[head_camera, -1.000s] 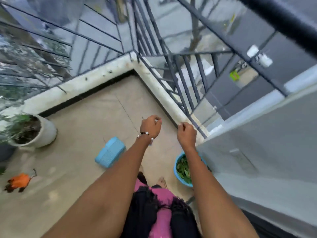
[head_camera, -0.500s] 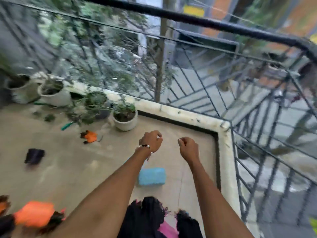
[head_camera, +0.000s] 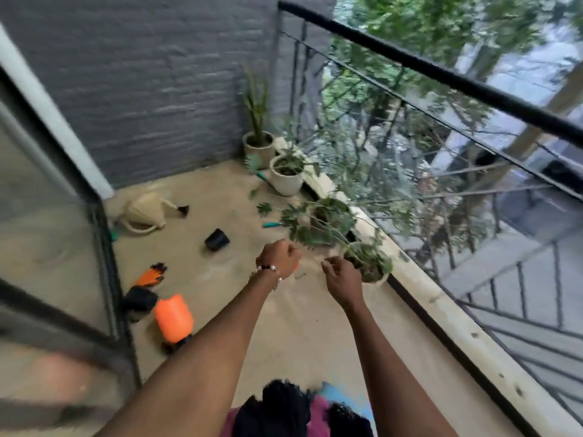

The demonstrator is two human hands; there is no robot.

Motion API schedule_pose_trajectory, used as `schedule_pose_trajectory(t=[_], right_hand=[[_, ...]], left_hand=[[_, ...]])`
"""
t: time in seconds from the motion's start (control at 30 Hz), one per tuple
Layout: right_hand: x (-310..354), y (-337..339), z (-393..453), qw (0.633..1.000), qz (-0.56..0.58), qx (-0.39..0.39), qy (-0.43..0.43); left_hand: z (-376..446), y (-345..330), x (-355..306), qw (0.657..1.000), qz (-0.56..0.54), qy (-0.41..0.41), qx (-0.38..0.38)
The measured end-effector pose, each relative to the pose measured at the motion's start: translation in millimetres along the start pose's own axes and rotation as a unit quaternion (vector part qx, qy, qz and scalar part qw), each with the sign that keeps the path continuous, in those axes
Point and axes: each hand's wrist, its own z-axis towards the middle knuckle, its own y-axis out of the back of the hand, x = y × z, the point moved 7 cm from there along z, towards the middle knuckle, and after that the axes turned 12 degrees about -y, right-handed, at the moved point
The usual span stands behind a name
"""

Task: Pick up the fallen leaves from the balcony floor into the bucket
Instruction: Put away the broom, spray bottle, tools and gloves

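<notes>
Both my arms reach forward over the beige balcony floor (head_camera: 296, 329). My left hand (head_camera: 279, 258), with a bead bracelet at the wrist, is curled into a fist and I see nothing in it. My right hand (head_camera: 342, 279) is also curled with nothing visible in it, close to a small potted plant (head_camera: 369, 269). A few green fallen leaves (head_camera: 264, 209) lie on the floor ahead, near the pots. The bucket is out of view. The picture is blurred.
A beige watering can (head_camera: 145, 212), a small black pot (head_camera: 217, 239), an orange glove (head_camera: 150, 275) and an orange spray bottle (head_camera: 173, 318) lie to the left by the glass door (head_camera: 47, 216). White plant pots (head_camera: 285, 176) line the ledge (head_camera: 441, 310) under the black railing (head_camera: 441, 74).
The view has swung left from the railing corner to the grey wall end of the balcony. The blue bucket has left the view. Both hands stay curled in front of me.
</notes>
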Motion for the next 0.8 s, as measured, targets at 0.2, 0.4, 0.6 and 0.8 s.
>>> schedule_pose_trajectory(t=[0.2,0.4,0.6,0.8], right_hand=[[68.8,-54.5,43.3,0.993,-0.048,0.073,0.075],[120.4,-117.4,99.0,0.981,-0.060,0.149,0.111],[196.6,-162.2,157.4,0.955,-0.097,0.206,0.191],[260.0,-219.2,194.5,0.932,-0.109,0.247,0.242]], left_hand=[[9.2,50.2,74.1,0.995,-0.001,0.087,-0.056],[35.5,104.0,122.2,0.976,0.009,0.168,-0.139],[75.0,147.8,151.3,0.955,0.000,0.220,-0.199],[100.4,178.9,196.4,0.940,0.009,0.259,-0.222]])
